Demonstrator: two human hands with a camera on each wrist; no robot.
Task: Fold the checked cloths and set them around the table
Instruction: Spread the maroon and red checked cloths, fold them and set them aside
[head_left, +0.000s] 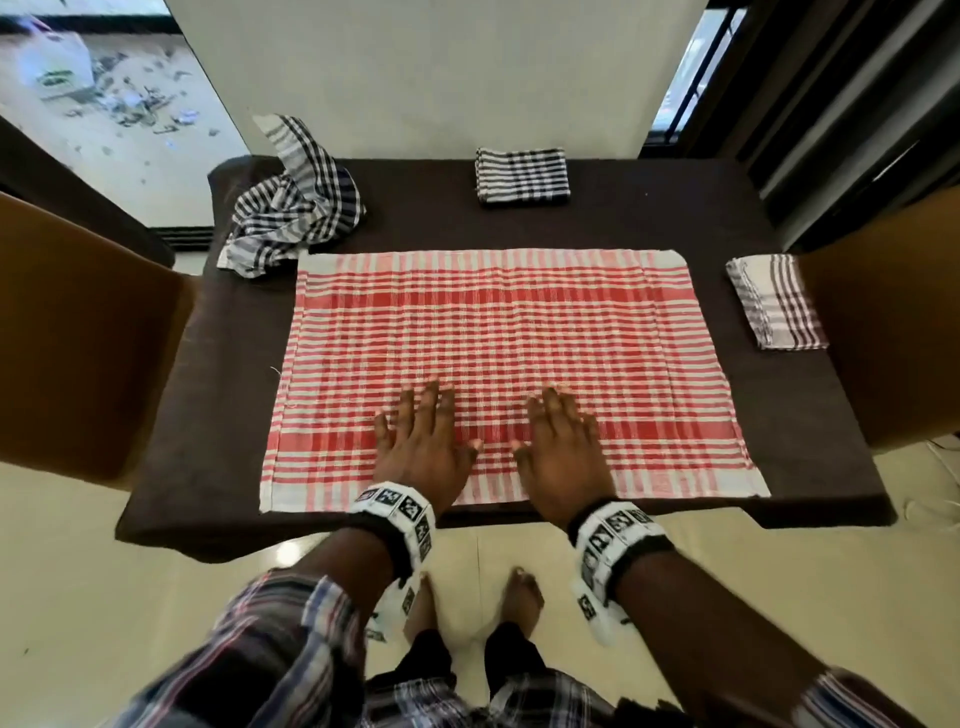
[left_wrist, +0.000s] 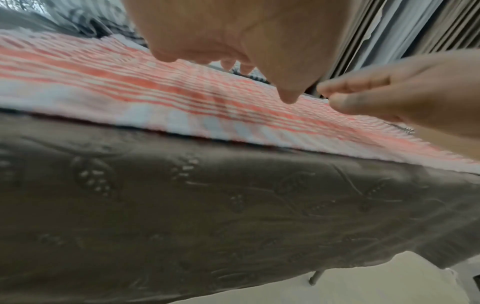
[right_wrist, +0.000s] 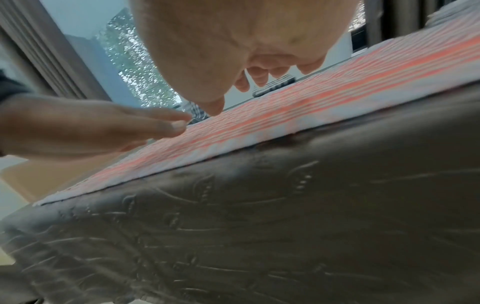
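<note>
Both of your hands lie flat, palms down and fingers straight, on the near half of the red-and-white checked cloth (head_left: 498, 364): your left hand (head_left: 423, 441) just left of centre, your right hand (head_left: 558, 441) just right of it, thumbs close together but not touching. Neither grips anything; the wrist views show the fingertips hovering at or barely on the weave.

That cloth is spread flat across the middle of the table (head_left: 218, 364), which wears a dark brown embossed cover, and its near hem sits just inside the table's front edge. You look to be smoothing it before the first fold. To do that well, sweep outward from the centre toward each short side so wrinkles leave at the edges, then take the two near corners and bring them to the far corners, matching stripes and hems before you press the crease.

Farther out, a folded black-and-white checked cloth (head_left: 522, 174) already sits at the far edge, and a folded brown-striped white cloth (head_left: 776, 301) at the right edge beside a tan chair back (head_left: 883, 332). A crumpled blue-black checked cloth (head_left: 291, 208) waits unfolded at the far-left corner, so roughly half the job seems left.
</note>
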